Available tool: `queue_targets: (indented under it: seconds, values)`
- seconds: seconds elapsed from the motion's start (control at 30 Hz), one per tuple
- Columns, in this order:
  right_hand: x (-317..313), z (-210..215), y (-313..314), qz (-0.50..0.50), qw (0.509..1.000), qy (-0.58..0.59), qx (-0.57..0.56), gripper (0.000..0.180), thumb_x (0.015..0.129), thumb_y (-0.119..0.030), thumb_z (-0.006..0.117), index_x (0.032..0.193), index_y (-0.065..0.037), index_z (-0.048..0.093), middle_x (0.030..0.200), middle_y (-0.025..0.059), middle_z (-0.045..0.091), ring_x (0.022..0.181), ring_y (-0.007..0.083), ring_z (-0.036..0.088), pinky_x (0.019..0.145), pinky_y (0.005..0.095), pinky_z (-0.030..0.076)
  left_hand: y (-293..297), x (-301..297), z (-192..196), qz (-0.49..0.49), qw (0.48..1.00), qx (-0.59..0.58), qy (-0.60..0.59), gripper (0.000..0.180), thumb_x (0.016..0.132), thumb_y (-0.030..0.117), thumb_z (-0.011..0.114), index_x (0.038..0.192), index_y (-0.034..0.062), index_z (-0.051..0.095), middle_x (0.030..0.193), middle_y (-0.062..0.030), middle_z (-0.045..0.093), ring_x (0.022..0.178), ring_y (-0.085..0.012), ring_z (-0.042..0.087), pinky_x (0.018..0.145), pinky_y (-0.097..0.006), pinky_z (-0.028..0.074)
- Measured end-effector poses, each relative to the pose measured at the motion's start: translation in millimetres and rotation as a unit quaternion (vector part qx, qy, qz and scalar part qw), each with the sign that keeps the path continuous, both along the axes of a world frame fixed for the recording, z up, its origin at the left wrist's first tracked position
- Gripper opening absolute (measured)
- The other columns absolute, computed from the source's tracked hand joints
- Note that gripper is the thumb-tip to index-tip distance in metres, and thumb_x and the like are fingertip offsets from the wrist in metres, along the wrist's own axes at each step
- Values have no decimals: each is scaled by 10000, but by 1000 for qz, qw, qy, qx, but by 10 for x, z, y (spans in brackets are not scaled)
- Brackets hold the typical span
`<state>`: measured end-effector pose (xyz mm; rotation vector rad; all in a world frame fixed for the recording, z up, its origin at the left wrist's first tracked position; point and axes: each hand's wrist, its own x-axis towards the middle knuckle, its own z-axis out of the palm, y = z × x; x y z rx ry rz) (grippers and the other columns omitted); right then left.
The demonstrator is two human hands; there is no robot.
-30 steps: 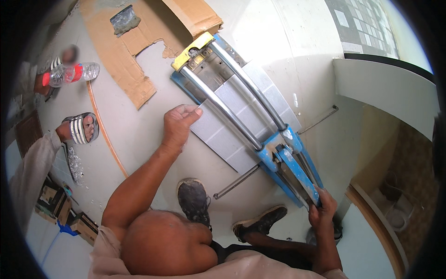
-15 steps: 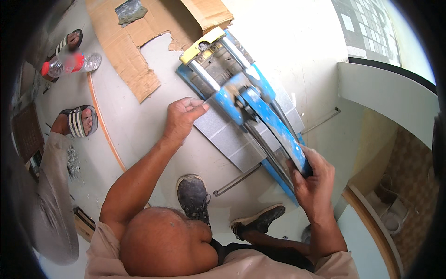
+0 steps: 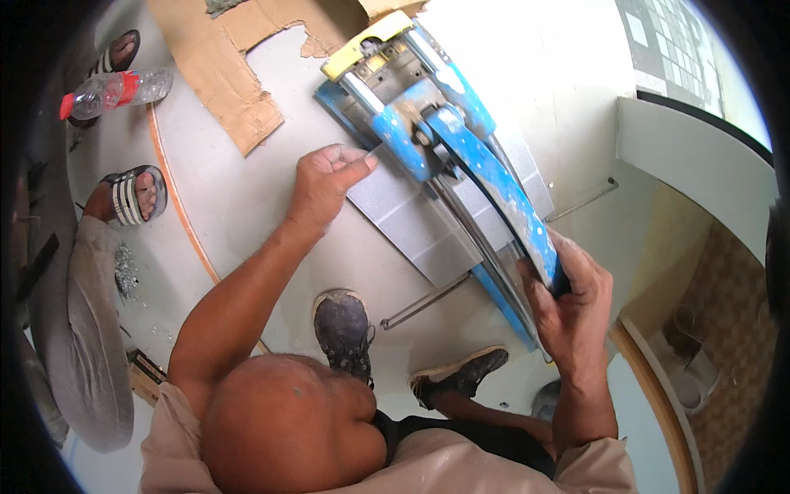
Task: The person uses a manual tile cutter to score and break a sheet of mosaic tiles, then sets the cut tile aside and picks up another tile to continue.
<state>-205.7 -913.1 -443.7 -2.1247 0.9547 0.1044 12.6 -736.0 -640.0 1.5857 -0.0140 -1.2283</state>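
Note:
A blue manual tile cutter (image 3: 473, 95) with metal rails and a yellow end piece (image 3: 366, 41) lies slantwise on the floor in front of me. My right hand (image 3: 576, 300) is wrapped round the lower end of its long blue lever (image 3: 502, 193), which is speckled with white. Under the rails lies a grey tile (image 3: 411, 226) with pale lines across it. At the tile's left corner, beside the cutter's slide, my left hand (image 3: 329, 185) pinches the edge between thumb and fingers. The lever and rails hide part of the tile.
Torn cardboard (image 3: 239, 99) lies at the far left. Another person's sandalled foot (image 3: 136, 195) and a plastic bottle (image 3: 123, 90) with a red cap are on the left. Thin metal rods (image 3: 424, 303) stick out beside the cutter. My shoes (image 3: 341, 329) are close below; a white ledge (image 3: 699, 148) stands right.
The cutter's slide, lever and yellow end have shifted farther from me relative to the tile. My right hand has moved slightly up and right with the lever; my left hand keeps its pinch.

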Motion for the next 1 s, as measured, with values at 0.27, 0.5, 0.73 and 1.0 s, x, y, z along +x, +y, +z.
queue_targets:
  seconds: [0.27, 0.5, 0.73, 1.0]
  values:
    - [-194, -1, 45, 3, 999, 22, -24, 458, 783, 55, 746, 1234, -4, 682, 947, 216, 704, 843, 359, 708, 782, 342, 547, 31, -49, -91, 3, 1000, -14, 1, 167, 894, 117, 781, 989, -2, 713, 903, -50, 724, 850, -87, 634, 821, -237, 487]
    - [-144, 6, 23, -13, 1000, -3, 8, 526, 764, 107, 720, 1275, -3, 662, 956, 212, 690, 826, 333, 692, 774, 318, 535, 43, -38, -76, 0, 1000, -6, -7, 186, 888, 98, 785, 1011, -16, 705, 928, -50, 724, 871, -92, 639, 830, -239, 493]
    - [-146, 113, 59, 9, 997, 69, -40, 541, 768, 15, 773, 1290, -11, 632, 938, 199, 677, 803, 379, 670, 734, 381, 543, 23, -33, -62, -10, 1000, 0, -5, 176, 886, 75, 781, 1005, -23, 698, 929, -53, 726, 860, -88, 641, 807, -237, 502]
    - [-404, 42, 69, 30, 996, 74, -48, 508, 764, 49, 747, 1255, 15, 623, 921, 212, 670, 779, 392, 664, 705, 411, 535, 38, -14, -45, -20, 999, -24, -7, 151, 878, 31, 771, 997, -16, 691, 908, -56, 725, 837, -87, 642, 774, -241, 503]
